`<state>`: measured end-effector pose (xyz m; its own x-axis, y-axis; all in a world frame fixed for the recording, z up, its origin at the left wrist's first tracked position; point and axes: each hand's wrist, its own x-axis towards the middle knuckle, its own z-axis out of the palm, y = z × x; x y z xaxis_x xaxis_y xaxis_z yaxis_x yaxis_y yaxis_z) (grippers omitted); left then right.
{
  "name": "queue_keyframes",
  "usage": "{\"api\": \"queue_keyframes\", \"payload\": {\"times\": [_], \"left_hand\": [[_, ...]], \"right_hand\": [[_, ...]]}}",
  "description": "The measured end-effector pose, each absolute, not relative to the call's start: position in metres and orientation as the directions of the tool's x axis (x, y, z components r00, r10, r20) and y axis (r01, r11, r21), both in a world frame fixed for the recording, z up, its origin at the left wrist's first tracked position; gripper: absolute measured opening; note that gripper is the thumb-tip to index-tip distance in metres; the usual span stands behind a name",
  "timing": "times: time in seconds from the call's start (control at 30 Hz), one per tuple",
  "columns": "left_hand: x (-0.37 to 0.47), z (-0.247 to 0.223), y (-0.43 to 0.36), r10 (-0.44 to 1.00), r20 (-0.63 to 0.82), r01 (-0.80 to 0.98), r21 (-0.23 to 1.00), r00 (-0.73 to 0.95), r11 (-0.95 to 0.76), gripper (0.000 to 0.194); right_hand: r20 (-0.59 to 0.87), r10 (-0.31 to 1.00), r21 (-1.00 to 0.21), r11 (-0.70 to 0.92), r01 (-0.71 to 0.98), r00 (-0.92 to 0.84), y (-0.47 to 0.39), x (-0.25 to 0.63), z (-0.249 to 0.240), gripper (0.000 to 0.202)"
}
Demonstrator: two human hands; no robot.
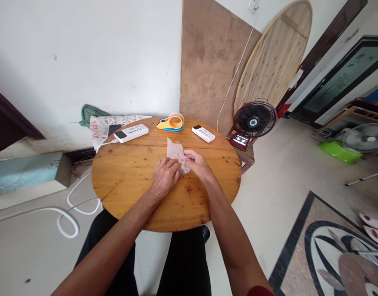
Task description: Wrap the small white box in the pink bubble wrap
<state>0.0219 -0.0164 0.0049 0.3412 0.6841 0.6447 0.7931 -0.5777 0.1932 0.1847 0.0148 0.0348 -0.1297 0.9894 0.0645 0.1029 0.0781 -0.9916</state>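
Note:
A crumpled piece of translucent plastic wrap (174, 150) lies near the middle of the round wooden table (124, 185); it may be bubble wrap, and I cannot tell whether anything is inside. From the left side, my left hand (166, 174) presses down with curled fingers on its near edge. My right hand (197, 164) pinches the right side between thumb and fingers. Fingertips of both hands nearly meet over the wrap and hide part of it. Beyond it stands an orange and blue tape dispenser (168, 123) with a roll of tape.
White rectangular devices lie at the table's back left (131, 133) and back right (203, 134); a white cable (107, 144) runs off the left one. Right of the table, a dark red fan (255, 121) sits on a stool. A large round board (275, 53) leans against the wall.

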Motion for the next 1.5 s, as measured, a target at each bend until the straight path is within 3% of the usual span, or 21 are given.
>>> {"api": "queue_keyframes", "payload": {"times": [0.23,0.53,0.63,0.83,1.17,1.37,1.5], "left_hand": [[0.021,0.005,-0.017,0.687,0.642,0.801,0.185,0.339,-0.569,0.021],[0.021,0.005,-0.016,0.686,0.636,0.798,0.179,0.353,-0.576,0.023],[0.021,0.005,-0.016,0.689,0.632,0.795,0.185,0.354,-0.578,0.024],[0.022,0.007,-0.017,0.705,0.614,0.77,0.236,0.354,-0.592,0.027],[0.021,0.006,-0.015,0.714,0.612,0.762,0.265,0.341,-0.591,0.026],[0.021,0.005,-0.015,0.693,0.632,0.768,0.233,0.347,-0.597,0.026],[0.022,0.007,-0.016,0.691,0.639,0.767,0.238,0.338,-0.595,0.024]], "right_hand": [[0.137,0.956,-0.952,0.2,0.232,-0.261,0.013,0.196,0.038,0.028],[0.292,0.949,-0.843,0.313,0.438,-0.117,0.019,0.19,0.022,0.019],[0.312,0.946,-0.853,0.32,0.413,-0.088,0.019,0.184,0.02,0.018],[0.219,0.974,-0.94,0.227,0.255,-0.062,0.017,0.176,0.022,0.021],[0.048,0.956,-0.995,0.072,0.075,-0.291,0.003,0.193,0.047,0.04],[0.085,0.921,-0.99,0.123,0.075,-0.38,0.005,0.193,0.042,0.034],[0.169,0.946,-0.971,0.209,0.119,-0.278,0.01,0.186,0.035,0.027]]}}
